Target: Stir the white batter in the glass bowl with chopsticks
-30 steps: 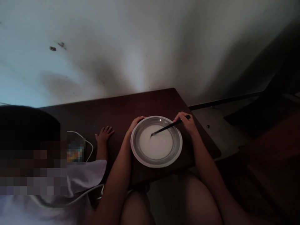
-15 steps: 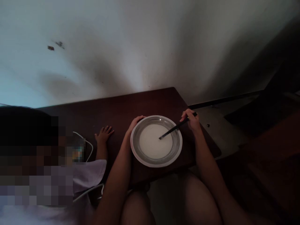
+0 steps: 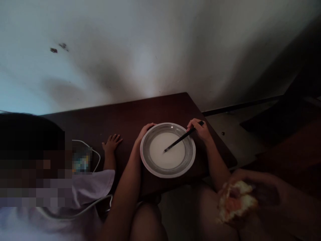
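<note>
A wide grey bowl (image 3: pixel 191 157) with white liquid stands on the near edge of a dark wooden table (image 3: pixel 130 117). My left hand (image 3: pixel 143 132) curls round the bowl's left rim. My right hand (image 3: pixel 200 129) pinches a pair of dark chopsticks (image 3: pixel 180 140) at the bowl's right rim. Their tips dip into the white liquid near the middle. My knees show below the table edge.
A person sits at my left with a small hand (image 3: pixel 111 143) flat on the table, beside a white cable (image 3: pixel 94 154). At the lower right another hand (image 3: pixel 248 187) holds a yellowish piece of food (image 3: pixel 235 201). A pale wall rises behind the table.
The chopstick tips have swept left across the liquid and my right hand has come back toward the rim. A hand holding yellowish food has entered at the lower right.
</note>
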`<move>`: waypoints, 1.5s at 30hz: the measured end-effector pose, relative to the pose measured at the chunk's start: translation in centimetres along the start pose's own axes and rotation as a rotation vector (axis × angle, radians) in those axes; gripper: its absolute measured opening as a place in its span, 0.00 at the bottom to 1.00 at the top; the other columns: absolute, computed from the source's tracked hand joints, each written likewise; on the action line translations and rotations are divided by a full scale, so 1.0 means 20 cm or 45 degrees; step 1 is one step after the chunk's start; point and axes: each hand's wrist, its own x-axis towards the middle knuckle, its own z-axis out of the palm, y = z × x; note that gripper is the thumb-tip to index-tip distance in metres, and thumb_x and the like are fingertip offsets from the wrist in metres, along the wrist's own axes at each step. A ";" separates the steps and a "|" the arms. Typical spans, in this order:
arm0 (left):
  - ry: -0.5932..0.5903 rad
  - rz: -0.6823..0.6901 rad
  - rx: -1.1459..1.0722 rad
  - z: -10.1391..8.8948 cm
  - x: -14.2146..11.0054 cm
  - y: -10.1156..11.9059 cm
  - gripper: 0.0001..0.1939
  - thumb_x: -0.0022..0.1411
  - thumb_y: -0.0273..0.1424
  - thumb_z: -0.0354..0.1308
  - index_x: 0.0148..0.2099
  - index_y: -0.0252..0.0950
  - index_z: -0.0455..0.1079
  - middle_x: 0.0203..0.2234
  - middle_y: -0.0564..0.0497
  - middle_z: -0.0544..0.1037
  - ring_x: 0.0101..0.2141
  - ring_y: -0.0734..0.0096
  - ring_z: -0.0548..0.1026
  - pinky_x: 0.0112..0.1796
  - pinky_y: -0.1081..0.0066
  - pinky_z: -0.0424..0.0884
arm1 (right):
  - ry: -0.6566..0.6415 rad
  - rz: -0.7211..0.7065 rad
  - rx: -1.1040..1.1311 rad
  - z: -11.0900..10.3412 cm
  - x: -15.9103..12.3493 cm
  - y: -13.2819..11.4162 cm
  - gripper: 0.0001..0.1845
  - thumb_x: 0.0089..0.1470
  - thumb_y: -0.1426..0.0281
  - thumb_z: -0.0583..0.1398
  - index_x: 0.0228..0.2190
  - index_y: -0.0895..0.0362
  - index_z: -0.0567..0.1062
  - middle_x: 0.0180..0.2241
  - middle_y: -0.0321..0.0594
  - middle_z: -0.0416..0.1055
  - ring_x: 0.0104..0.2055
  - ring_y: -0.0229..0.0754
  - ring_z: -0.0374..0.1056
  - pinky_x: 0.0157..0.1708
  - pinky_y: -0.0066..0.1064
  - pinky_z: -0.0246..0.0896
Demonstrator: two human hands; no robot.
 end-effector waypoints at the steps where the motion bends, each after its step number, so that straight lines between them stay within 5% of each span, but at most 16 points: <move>1: -0.008 0.006 0.011 0.00 0.00 0.00 0.12 0.58 0.37 0.56 0.29 0.41 0.79 0.27 0.49 0.80 0.37 0.59 0.75 0.40 0.63 0.68 | 0.023 -0.023 -0.017 0.00 0.00 0.00 0.22 0.55 0.50 0.62 0.22 0.54 0.78 0.19 0.36 0.75 0.24 0.40 0.72 0.29 0.32 0.67; 5: -0.025 -0.003 -0.001 0.00 0.00 0.00 0.12 0.58 0.39 0.57 0.30 0.40 0.78 0.29 0.47 0.81 0.39 0.56 0.76 0.42 0.61 0.68 | 0.127 -0.073 -0.075 0.00 0.00 -0.01 0.22 0.55 0.51 0.61 0.20 0.54 0.77 0.19 0.36 0.74 0.25 0.40 0.71 0.30 0.32 0.67; 11: -0.035 -0.035 -0.002 0.01 -0.01 0.01 0.12 0.57 0.39 0.56 0.29 0.42 0.79 0.28 0.49 0.81 0.39 0.55 0.76 0.45 0.60 0.68 | -0.006 0.000 -0.032 0.01 -0.01 0.00 0.23 0.56 0.50 0.61 0.21 0.54 0.77 0.20 0.36 0.74 0.24 0.39 0.71 0.29 0.32 0.66; 16: -0.012 -0.042 0.023 0.02 -0.01 0.03 0.11 0.56 0.39 0.57 0.28 0.42 0.78 0.27 0.48 0.81 0.40 0.52 0.77 0.45 0.59 0.67 | 0.139 -0.070 0.001 -0.01 0.00 0.00 0.24 0.55 0.49 0.61 0.20 0.54 0.77 0.18 0.35 0.72 0.22 0.38 0.69 0.28 0.31 0.65; 22: 0.005 0.027 0.053 0.01 -0.01 0.01 0.09 0.54 0.41 0.59 0.28 0.45 0.78 0.26 0.51 0.80 0.38 0.56 0.76 0.44 0.61 0.68 | -0.060 0.008 -0.055 0.01 -0.01 -0.01 0.24 0.56 0.48 0.61 0.22 0.54 0.78 0.22 0.37 0.76 0.27 0.40 0.72 0.32 0.32 0.67; 27: 0.007 0.017 0.046 -0.02 0.01 0.00 0.11 0.51 0.43 0.60 0.27 0.42 0.77 0.26 0.48 0.80 0.38 0.52 0.77 0.42 0.61 0.69 | 0.113 -0.001 -0.035 0.01 0.00 0.00 0.27 0.53 0.45 0.60 0.20 0.54 0.76 0.17 0.35 0.73 0.22 0.39 0.70 0.27 0.31 0.65; 32: 0.021 -0.019 0.031 -0.01 0.00 0.01 0.10 0.53 0.40 0.60 0.27 0.42 0.77 0.28 0.47 0.81 0.41 0.51 0.77 0.42 0.62 0.71 | -0.058 0.040 -0.016 0.03 0.00 0.00 0.26 0.52 0.44 0.61 0.21 0.55 0.77 0.18 0.36 0.74 0.23 0.39 0.71 0.28 0.32 0.66; 37: 0.040 -0.019 0.040 0.00 0.00 0.02 0.09 0.53 0.40 0.60 0.29 0.42 0.78 0.28 0.47 0.81 0.42 0.51 0.77 0.41 0.63 0.71 | 0.109 0.046 -0.037 0.00 0.02 0.00 0.28 0.49 0.42 0.61 0.20 0.54 0.76 0.16 0.35 0.73 0.21 0.40 0.70 0.27 0.32 0.66; 42: 0.036 -0.011 0.041 0.00 0.01 0.02 0.10 0.52 0.41 0.59 0.29 0.43 0.78 0.29 0.48 0.81 0.43 0.51 0.76 0.42 0.62 0.72 | 0.002 0.060 -0.010 0.00 0.02 0.00 0.26 0.51 0.44 0.61 0.22 0.54 0.77 0.18 0.36 0.74 0.22 0.39 0.71 0.28 0.31 0.66; 45: 0.025 -0.009 0.047 0.01 0.00 0.02 0.11 0.53 0.41 0.59 0.29 0.43 0.78 0.29 0.48 0.81 0.42 0.51 0.76 0.44 0.62 0.71 | 0.082 0.016 0.007 0.00 0.02 0.00 0.25 0.51 0.45 0.62 0.22 0.54 0.77 0.19 0.36 0.75 0.23 0.40 0.72 0.29 0.31 0.67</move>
